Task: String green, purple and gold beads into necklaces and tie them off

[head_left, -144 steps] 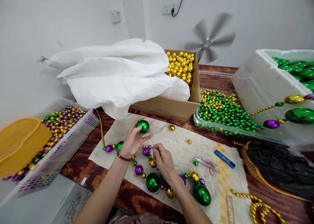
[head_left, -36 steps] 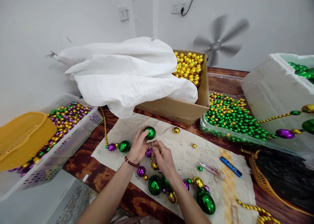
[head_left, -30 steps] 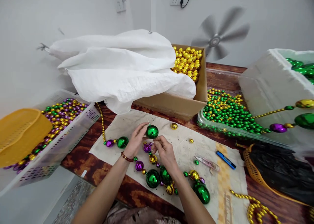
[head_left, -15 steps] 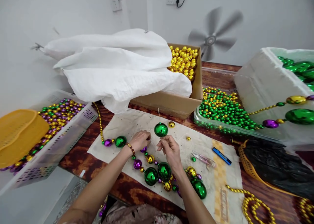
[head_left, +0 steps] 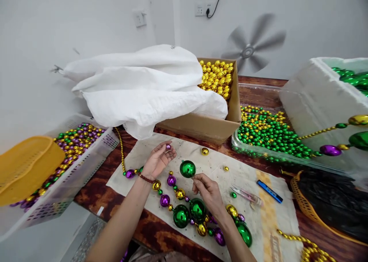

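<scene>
My left hand (head_left: 160,159) is turned palm up, its fingers curled around a small purple bead (head_left: 168,146). My right hand (head_left: 207,189) pinches the lower end of a thin string or wire below a large green ball (head_left: 188,169). Under and between my hands, a strand of green, purple and gold balls (head_left: 181,216) lies on the white cloth (head_left: 138,149). A gold bead (head_left: 205,151), a smaller gold bead (head_left: 226,168) and a green bead (head_left: 233,195) lie loose on the cloth, near clear-handled snips (head_left: 247,195).
A bead-filled white basket (head_left: 110,139) stands left, a cardboard box (head_left: 198,130) of gold beads behind, partly under a white sack (head_left: 143,101). Rightward are a clear tray (head_left: 273,160), a foam box (head_left: 301,93), a blue cutter (head_left: 269,191) and a black bag (head_left: 330,200).
My left hand has lifted from the strand and turned palm up, now with a purple bead. My right hand stays by the green ball. The view has shifted slightly.
</scene>
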Action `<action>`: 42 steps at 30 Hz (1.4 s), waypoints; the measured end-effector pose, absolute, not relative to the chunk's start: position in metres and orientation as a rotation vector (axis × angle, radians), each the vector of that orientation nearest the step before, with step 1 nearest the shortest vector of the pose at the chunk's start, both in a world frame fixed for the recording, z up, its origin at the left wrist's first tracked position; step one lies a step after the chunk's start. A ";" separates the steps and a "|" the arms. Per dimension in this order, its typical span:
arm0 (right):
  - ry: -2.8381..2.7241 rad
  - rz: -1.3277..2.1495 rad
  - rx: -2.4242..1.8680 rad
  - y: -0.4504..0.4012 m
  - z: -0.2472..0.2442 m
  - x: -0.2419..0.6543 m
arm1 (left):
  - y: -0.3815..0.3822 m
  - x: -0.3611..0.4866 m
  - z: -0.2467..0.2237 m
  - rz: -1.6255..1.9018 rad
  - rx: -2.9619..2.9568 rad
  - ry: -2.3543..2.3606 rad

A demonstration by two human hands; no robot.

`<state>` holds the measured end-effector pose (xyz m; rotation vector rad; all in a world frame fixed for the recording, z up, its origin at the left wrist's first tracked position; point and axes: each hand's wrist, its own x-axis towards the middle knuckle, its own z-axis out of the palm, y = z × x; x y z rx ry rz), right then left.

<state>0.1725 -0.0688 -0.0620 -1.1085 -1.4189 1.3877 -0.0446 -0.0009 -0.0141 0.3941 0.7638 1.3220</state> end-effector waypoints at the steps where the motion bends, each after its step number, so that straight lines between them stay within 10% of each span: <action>1: -1.427 1.380 -1.106 -0.069 -0.061 0.173 | -0.001 -0.044 -0.014 1.323 0.371 0.744; 42: -1.374 1.382 -1.220 -0.049 -0.055 0.146 | 0.008 0.040 -0.023 1.511 0.679 1.033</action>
